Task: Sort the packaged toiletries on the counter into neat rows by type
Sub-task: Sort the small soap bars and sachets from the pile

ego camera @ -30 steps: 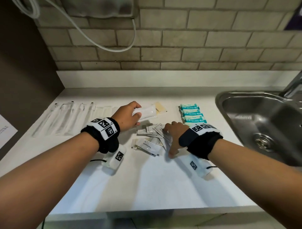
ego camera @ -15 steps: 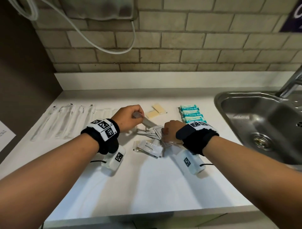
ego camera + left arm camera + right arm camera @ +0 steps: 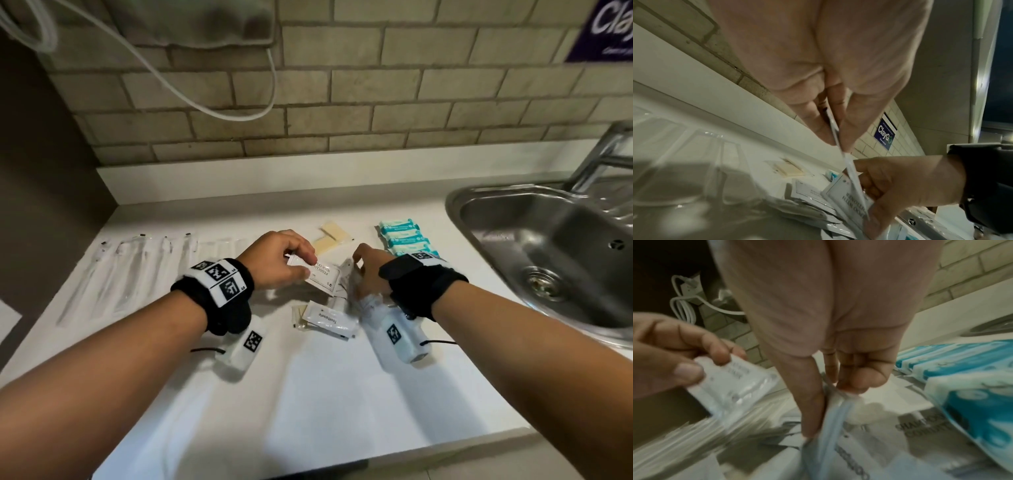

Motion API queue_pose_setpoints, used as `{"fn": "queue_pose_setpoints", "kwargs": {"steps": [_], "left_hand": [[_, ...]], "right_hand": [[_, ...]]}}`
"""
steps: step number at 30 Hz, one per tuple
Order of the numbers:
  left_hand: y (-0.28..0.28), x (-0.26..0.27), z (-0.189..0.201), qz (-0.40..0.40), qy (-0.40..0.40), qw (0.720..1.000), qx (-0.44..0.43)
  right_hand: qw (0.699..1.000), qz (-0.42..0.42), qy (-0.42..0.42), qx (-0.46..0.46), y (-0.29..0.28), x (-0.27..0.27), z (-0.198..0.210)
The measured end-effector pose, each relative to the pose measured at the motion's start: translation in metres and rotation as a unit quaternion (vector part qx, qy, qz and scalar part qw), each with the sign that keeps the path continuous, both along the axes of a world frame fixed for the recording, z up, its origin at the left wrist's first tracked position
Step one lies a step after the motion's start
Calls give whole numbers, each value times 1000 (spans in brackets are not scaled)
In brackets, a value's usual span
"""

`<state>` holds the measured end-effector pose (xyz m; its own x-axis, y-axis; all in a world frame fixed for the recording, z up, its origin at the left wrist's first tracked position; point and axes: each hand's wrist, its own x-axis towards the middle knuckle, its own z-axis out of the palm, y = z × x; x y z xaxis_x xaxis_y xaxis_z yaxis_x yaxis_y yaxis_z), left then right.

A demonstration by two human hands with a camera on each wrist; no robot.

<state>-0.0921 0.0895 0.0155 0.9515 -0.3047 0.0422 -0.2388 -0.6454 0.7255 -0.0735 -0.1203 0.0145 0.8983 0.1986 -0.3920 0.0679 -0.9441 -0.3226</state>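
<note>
A white shampoo sachet [image 3: 320, 275] is pinched between the thumb and the curled fingers of the left hand [image 3: 279, 260], and it is held just above the white counter [image 3: 325, 394], over the loose pile of sachets [image 3: 337, 291]. Its long axis is seen to run from the left hand toward the right and slightly toward the viewer, the free end pointing at the right hand [image 3: 371, 274]; in the left wrist view it is seen edge-on as a thin strip. The fingers of the right hand are pressed together on another flat packet [image 3: 833, 410] taken from the pile, pinched between thumb and forefinger; its type cannot be told. In front of the pile a toothpaste sachet [image 3: 330, 320] is laid flat, its long axis going left to right. Behind the hands two small beige packets [image 3: 329, 236] are placed, and to the right of them a row of teal soap packs [image 3: 402, 234] is stacked, near the steel sink [image 3: 548, 260]. At the far left, long clear wrappers [image 3: 137, 267] are arranged side by side.
</note>
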Motion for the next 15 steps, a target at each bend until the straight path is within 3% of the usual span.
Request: {"fn": "queue_pose_setpoints", "kwargs": {"steps": [4, 8, 15], "left_hand": [[1, -2, -2, 50, 48, 997, -46], [2, 2, -4, 106, 82, 988, -78], [-10, 10, 4, 147, 76, 980, -109]], "right_hand": [[999, 0, -31, 18, -3, 9, 10], [989, -28, -15, 146, -10, 20, 20], [949, -48, -17, 312, -18, 25, 34]]}}
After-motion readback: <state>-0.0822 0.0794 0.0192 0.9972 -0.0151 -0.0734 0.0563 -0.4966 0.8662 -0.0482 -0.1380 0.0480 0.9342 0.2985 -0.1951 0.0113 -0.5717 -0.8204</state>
